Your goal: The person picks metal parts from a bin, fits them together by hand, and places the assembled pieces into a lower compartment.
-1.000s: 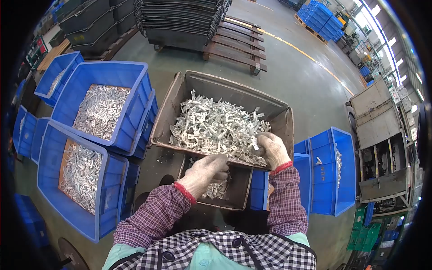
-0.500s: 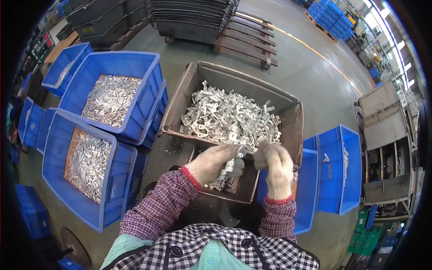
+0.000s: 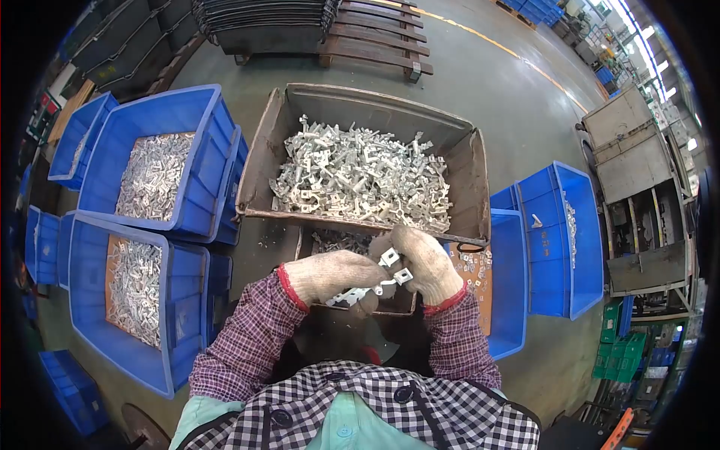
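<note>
Both hands wear off-white knit gloves and meet in front of the grey bin (image 3: 480,161), which is heaped with small silvery metal brackets (image 3: 360,176). My left hand (image 3: 334,274) is closed around several metal brackets (image 3: 352,296), which poke out below and beyond its fingers. Close against it, my right hand (image 3: 427,262) has its fingers bent around a small metal bracket (image 3: 389,257) with a square hole. Another bracket (image 3: 403,277) with a hole shows between the two hands; which hand carries it I cannot tell. Some fingertips are hidden.
Blue bins (image 3: 184,259) of metal pieces stand at left. On the right are a blue bin (image 3: 510,285) with flat pieces and a taller blue bin (image 3: 544,240). A second dark bin (image 3: 401,302) sits below the hands. Behind are a wooden pallet (image 3: 375,34) and stacked grey bins (image 3: 262,26).
My hands have come together, the right one moving left to the brackets in my left hand. The view has shifted, so the bins appear higher and further left.
</note>
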### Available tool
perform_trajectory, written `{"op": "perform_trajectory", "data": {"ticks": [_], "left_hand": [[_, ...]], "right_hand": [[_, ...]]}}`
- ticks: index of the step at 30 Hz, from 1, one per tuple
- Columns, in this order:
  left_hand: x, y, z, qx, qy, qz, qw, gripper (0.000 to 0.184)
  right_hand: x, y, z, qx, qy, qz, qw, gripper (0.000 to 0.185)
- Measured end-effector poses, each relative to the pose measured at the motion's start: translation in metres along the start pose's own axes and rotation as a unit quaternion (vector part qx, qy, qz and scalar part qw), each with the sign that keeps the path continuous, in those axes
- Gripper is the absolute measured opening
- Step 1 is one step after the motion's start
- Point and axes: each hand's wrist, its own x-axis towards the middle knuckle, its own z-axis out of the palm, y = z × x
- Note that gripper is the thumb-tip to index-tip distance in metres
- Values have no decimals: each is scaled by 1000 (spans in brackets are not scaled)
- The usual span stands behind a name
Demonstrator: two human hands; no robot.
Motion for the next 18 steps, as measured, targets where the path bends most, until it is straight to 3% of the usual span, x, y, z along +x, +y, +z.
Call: {"op": "perform_trajectory", "data": {"ticks": [1,2,3,4,5,8,9,12,13,16,17,18], "left_hand": [[-3,4,1,-2,5,-10,1000,33],[-2,3,1,-22,26,-22,999,34],[0,1,1,-43,50,-31,997,34],[1,2,2,-63,74,-40,994,34],[-1,6,1,-42,95,-40,994,35],[-9,7,-4,-43,77,-33,996,37],[-9,4,-5,-28,71,-17,997,38],[-8,2,-5,-22,53,-28,998,38],[-6,1,-6,30,45,-11,998,38],[-8,1,-1,-6,45,-36,998,38],[-8,0,-1,-2,43,-30,999,38],[-7,-1,-2,1,41,-24,999,38]], "right_hand": [[-6,-15,13,40,28,57,997,34],[-7,-12,14,-118,83,-37,989,33],[-6,-8,13,-272,132,-131,944,33],[-5,-3,12,-416,176,-220,864,32],[-2,8,-3,-546,164,-336,750,26],[-5,15,-12,-590,136,-328,725,21],[-8,-5,5,-466,197,-135,852,20],[-7,3,-5,-631,199,-343,666,24],[-6,4,-3,-603,190,-335,698,24],[-2,9,9,-555,176,-324,746,25],[-3,8,12,-589,172,-338,714,23],[-5,2,14,-546,176,-266,774,23]]}}
